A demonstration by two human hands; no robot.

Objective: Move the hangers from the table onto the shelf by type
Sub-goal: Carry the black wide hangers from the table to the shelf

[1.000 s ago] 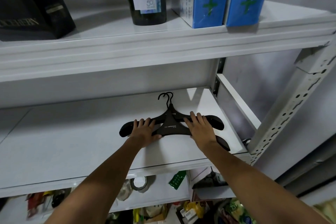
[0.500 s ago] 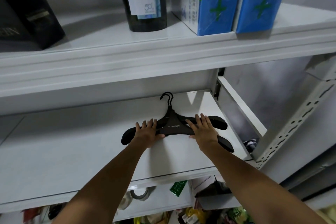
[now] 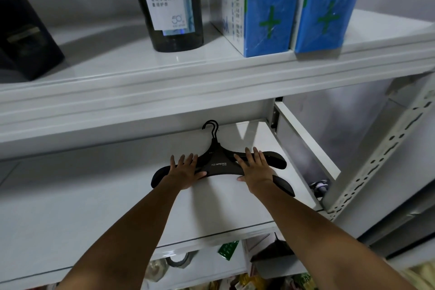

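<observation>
hangers (image 3: 217, 163), black and broad-shouldered, lie flat on the middle shelf (image 3: 94, 195) toward its right end, hooks (image 3: 211, 128) pointing at the back wall. two hooks show, and a second arm end sticks out at lower right, so at least a pair, stacked and slightly fanned. left hand (image 3: 183, 169) lies on the left shoulder of the stack, right hand (image 3: 255, 168) on the right shoulder. grip of both is released: fingers straight and flat on top, thumbs at the near edge, nothing pinched. step in hand, as i judge it: squaring and seating the stack in its spot. to do it well: press lightly and evenly with both palms, slide the upper hanger until its arms cover the lower one's, bring the hooks one over the other, keep the pile well back from the front lip. lift the hands straight up so the pile does not skate. leave the bare shelf to the left for the other type. upper shelf carries a dark bottle (image 3: 171, 4), two blue boxes (image 3: 270, 16) and a black box (image 3: 21, 30), none in the way. table is out of view, so i cannot tell how many hangers remain.
</observation>
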